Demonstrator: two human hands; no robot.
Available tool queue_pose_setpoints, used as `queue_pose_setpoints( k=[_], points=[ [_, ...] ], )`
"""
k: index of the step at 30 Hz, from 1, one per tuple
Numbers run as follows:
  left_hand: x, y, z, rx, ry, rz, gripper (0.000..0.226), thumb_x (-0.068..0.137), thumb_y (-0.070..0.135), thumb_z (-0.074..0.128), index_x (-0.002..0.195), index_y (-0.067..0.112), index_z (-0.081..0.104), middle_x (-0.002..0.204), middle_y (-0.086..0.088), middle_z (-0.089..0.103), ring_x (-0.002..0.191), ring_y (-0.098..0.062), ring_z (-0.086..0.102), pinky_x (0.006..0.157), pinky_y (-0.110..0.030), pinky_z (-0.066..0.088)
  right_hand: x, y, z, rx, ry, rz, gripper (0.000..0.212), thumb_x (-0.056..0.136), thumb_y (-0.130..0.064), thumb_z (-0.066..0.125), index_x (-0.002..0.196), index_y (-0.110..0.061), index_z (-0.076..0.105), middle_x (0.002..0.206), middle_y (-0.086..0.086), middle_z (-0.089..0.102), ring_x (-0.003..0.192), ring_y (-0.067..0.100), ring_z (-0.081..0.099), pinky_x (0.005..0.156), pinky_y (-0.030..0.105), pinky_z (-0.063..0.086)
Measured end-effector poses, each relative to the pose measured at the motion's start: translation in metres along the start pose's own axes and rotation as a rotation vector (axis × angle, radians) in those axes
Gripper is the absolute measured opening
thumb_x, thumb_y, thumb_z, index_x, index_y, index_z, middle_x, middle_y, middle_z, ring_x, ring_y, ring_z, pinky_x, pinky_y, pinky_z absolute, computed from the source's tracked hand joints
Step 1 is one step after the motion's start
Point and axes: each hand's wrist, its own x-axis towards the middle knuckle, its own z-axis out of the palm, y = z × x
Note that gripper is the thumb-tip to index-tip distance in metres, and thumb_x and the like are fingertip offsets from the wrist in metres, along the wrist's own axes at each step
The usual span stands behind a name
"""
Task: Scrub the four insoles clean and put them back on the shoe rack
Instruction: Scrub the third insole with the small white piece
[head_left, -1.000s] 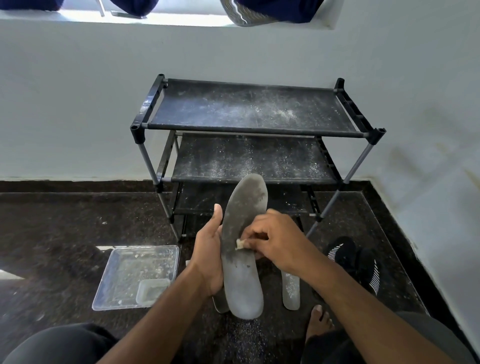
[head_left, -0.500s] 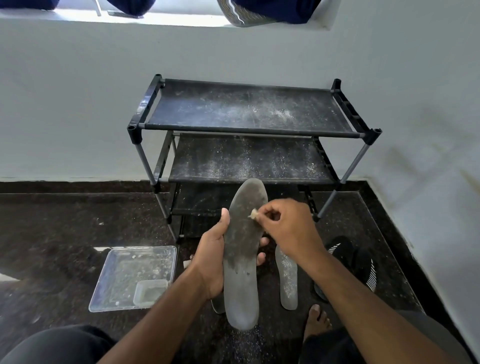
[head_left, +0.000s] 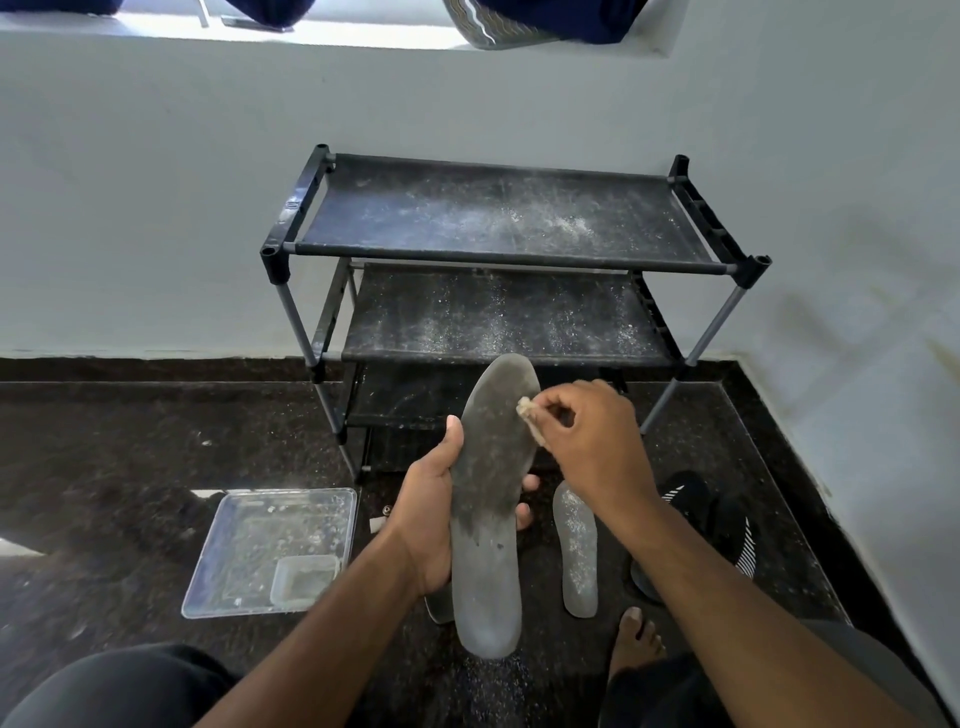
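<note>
Both hands meet: left (head_left: 426, 519) grips insole (head_left: 491, 499), right (head_left: 597, 441) pinches scrubber (head_left: 530, 415) against it.

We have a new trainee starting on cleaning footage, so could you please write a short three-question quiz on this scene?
1. True or false: the left hand holds the grey insole upright.
2. Where does the scrub piece in the right hand touch? A heel, B toe end, C middle.
3. How many insoles lie on the shoe rack?

Key: 1 true. 2 B. 3 none; another insole lies on the floor beside the clear tray.
</note>
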Motion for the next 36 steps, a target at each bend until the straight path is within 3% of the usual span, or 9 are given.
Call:
queue_pose_setpoints(
  k=[2, 7, 11, 16, 20, 24, 29, 36],
  points=[
    [0.000, 0.000, 0.000, 0.016, 0.001, 0.008, 0.074, 0.105, 0.063, 0.038, 0.139, 0.003, 0.064, 0.126, -0.016, 0.064, 0.089, -0.027, 0.062, 0.074, -0.039, 0.053, 0.002, 0.001, -0.002, -0.010, 0.044, 0.007, 0.013, 0.092, -0.033, 0.069, 0.087, -0.022, 0.075, 0.080, -0.014, 0.065, 0.085, 0.004, 0.053, 0.072, 0.023, 0.044],
    [0.000, -0.001, -0.001, 0.013, -0.014, 0.007, 0.076, 0.104, 0.065, 0.038, 0.136, 0.002, 0.064, 0.114, -0.018, 0.066, 0.087, -0.027, 0.061, 0.078, -0.041, 0.050, -0.009, -0.009, 0.002, 0.032, -0.102, -0.041, 0.007, 0.091, -0.032, 0.070, 0.085, -0.029, 0.072, 0.085, -0.015, 0.063, 0.080, 0.001, 0.057, 0.067, 0.011, 0.040],
    [0.000, -0.001, 0.000, 0.026, -0.009, 0.014, 0.075, 0.105, 0.065, 0.037, 0.139, 0.003, 0.064, 0.127, -0.017, 0.064, 0.090, -0.027, 0.062, 0.074, -0.039, 0.053, 0.002, 0.002, -0.003, -0.014, 0.046, -0.005, 0.012, 0.092, -0.031, 0.069, 0.089, -0.022, 0.075, 0.082, -0.013, 0.064, 0.085, 0.004, 0.052, 0.071, 0.021, 0.043],
    [-0.001, 0.000, 0.000, 0.024, -0.019, 0.012, 0.077, 0.104, 0.067, 0.036, 0.139, 0.004, 0.064, 0.131, -0.018, 0.064, 0.093, -0.028, 0.062, 0.075, -0.039, 0.055, -0.003, -0.002, 0.000, -0.048, -0.025, -0.083, 0.009, 0.093, -0.028, 0.068, 0.091, -0.024, 0.076, 0.082, -0.014, 0.062, 0.083, 0.001, 0.048, 0.070, 0.011, 0.034],
    [-0.002, 0.001, 0.001, 0.020, -0.016, 0.013, 0.076, 0.104, 0.066, 0.037, 0.138, 0.003, 0.064, 0.125, -0.017, 0.067, 0.091, -0.028, 0.063, 0.076, -0.040, 0.055, -0.001, -0.004, -0.005, 0.082, 0.026, -0.063, 0.004, 0.089, -0.022, 0.074, 0.088, -0.025, 0.077, 0.079, -0.018, 0.064, 0.083, 0.001, 0.056, 0.073, 0.015, 0.041],
    [-0.002, 0.002, 0.002, 0.001, 0.008, 0.006, 0.075, 0.103, 0.065, 0.038, 0.129, 0.003, 0.071, 0.110, -0.018, 0.069, 0.085, -0.027, 0.063, 0.076, -0.041, 0.053, -0.011, -0.012, 0.000, 0.113, -0.118, -0.093, 0.005, 0.090, -0.023, 0.073, 0.087, -0.024, 0.075, 0.082, -0.013, 0.062, 0.076, -0.003, 0.059, 0.063, 0.007, 0.041],
    [-0.001, 0.001, 0.002, 0.017, 0.025, -0.004, 0.077, 0.104, 0.066, 0.036, 0.137, 0.003, 0.065, 0.121, -0.018, 0.067, 0.087, -0.027, 0.065, 0.076, -0.041, 0.054, 0.001, -0.001, -0.001, -0.010, 0.054, -0.032, 0.012, 0.092, -0.032, 0.069, 0.086, -0.023, 0.075, 0.078, -0.016, 0.063, 0.083, 0.003, 0.051, 0.068, 0.012, 0.035],
    [-0.003, 0.002, 0.005, -0.005, 0.054, 0.014, 0.076, 0.104, 0.064, 0.037, 0.132, 0.001, 0.066, 0.107, -0.017, 0.071, 0.080, -0.027, 0.065, 0.073, -0.042, 0.052, -0.013, -0.011, 0.010, 0.035, -0.095, -0.135, 0.009, 0.092, -0.030, 0.068, 0.086, -0.026, 0.074, 0.077, -0.018, 0.059, 0.085, 0.002, 0.050, 0.070, 0.022, 0.045]
  ],
)
